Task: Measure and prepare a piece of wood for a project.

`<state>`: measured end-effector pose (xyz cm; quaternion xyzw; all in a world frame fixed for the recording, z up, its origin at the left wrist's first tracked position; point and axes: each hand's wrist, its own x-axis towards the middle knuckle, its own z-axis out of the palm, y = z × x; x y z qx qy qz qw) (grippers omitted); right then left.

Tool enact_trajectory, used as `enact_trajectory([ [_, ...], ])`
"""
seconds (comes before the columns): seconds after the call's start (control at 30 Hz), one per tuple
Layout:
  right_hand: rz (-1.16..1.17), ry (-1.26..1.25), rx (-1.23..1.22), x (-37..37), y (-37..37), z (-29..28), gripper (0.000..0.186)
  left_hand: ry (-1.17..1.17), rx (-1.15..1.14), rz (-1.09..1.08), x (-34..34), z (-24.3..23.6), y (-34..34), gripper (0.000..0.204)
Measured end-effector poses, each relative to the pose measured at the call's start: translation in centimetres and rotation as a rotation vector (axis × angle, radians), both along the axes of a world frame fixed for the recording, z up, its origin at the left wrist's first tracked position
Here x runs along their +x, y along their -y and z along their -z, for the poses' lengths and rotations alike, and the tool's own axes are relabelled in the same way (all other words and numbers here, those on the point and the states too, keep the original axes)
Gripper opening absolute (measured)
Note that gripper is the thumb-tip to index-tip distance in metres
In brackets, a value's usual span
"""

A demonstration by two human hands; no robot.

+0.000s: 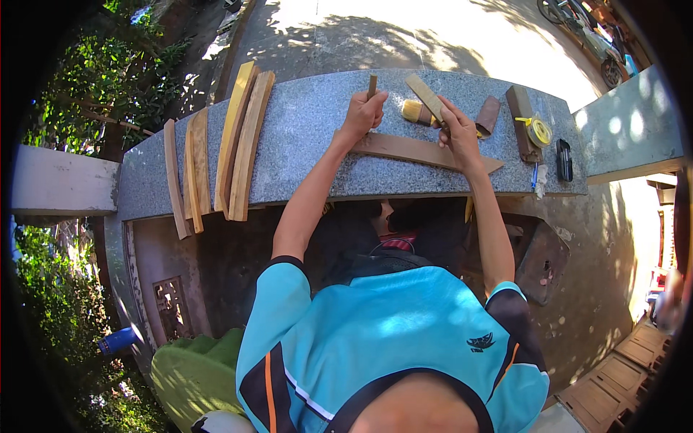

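Observation:
My left hand [361,115] is closed on a narrow wooden stick [372,85], held upright above the speckled grey stone table [303,112]. My right hand [459,133] grips a short, flat piece of light wood [424,95], tilted toward the upper left. Beneath both hands lies a longer brown board [404,150]. A brush [414,110] with pale bristles lies behind the right hand, beside a brown rolled piece [488,114]. Farther right are a dark wooden block [520,101], a yellow tape roll [538,133], a blue pen [535,175] and a small black case [564,159].
Several long wooden strips [242,144] lie on the table's left part. A green chair [184,379] is at lower left, near a blue tube [118,340] and foliage. Concrete ledges [58,180] flank the table. A two-wheeler [606,54] stands at upper right.

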<state>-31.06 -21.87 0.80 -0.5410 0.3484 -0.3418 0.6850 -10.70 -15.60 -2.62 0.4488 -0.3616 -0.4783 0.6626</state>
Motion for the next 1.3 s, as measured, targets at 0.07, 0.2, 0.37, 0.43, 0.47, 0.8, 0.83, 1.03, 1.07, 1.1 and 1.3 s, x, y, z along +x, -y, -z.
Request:
enact_trajectory([
  [0.07, -0.067, 0.023, 0.010, 0.6, -0.1, -2.6, 0.043, -0.003, 0.032, 0.015, 0.1, -0.1, 0.0, 0.031],
  [0.2, 0.005, 0.215, -0.198, 3.4, 1.0, -7.2, 0.045, 0.002, 0.050, 0.038, 0.3, -0.1, 0.0, 0.029],
  [0.37, -0.226, -0.196, -0.671, 5.0, 3.2, -5.8, 0.041, -0.040, 0.066, 0.079, 0.4, -0.1, 0.5, 0.030],
  [0.43, -0.041, -0.082, -0.507, 5.4, 3.3, -5.7, 0.040, -0.052, 0.081, 0.084, 0.7, -0.1, 0.7, 0.031],
  [0.47, 0.140, 0.033, -0.337, 5.6, 3.5, -5.7, 0.040, -0.059, 0.083, 0.090, 0.9, 0.0, 0.8, 0.031],
  [0.8, -0.207, -0.311, -0.408, 5.3, 4.0, -6.5, 0.038, -0.084, 0.145, 0.118, 0.5, -0.1, 0.9, 0.031],
  [0.83, -0.032, -0.264, -0.467, 5.6, 5.1, -5.5, 0.038, -0.083, 0.145, 0.123, 0.6, -0.1, 1.0, 0.031],
  [1.03, 0.077, -0.181, -0.238, 6.1, 5.5, -5.2, 0.038, -0.125, 0.169, 0.125, 1.0, 0.2, 1.2, 0.032],
  [1.07, 0.180, -0.098, -0.178, 6.3, 5.5, -5.1, 0.038, -0.112, 0.173, 0.130, 1.1, 0.1, 1.2, 0.033],
  [1.1, 0.294, -0.002, -0.294, 7.3, 4.9, -4.7, 0.037, -0.101, 0.176, 0.127, 1.2, 0.1, 1.1, 0.033],
  [1.3, 0.142, -0.232, -0.300, 7.5, 7.1, -4.5, 0.035, -0.145, 0.186, 0.144, 1.1, 0.4, 1.2, 0.034],
])
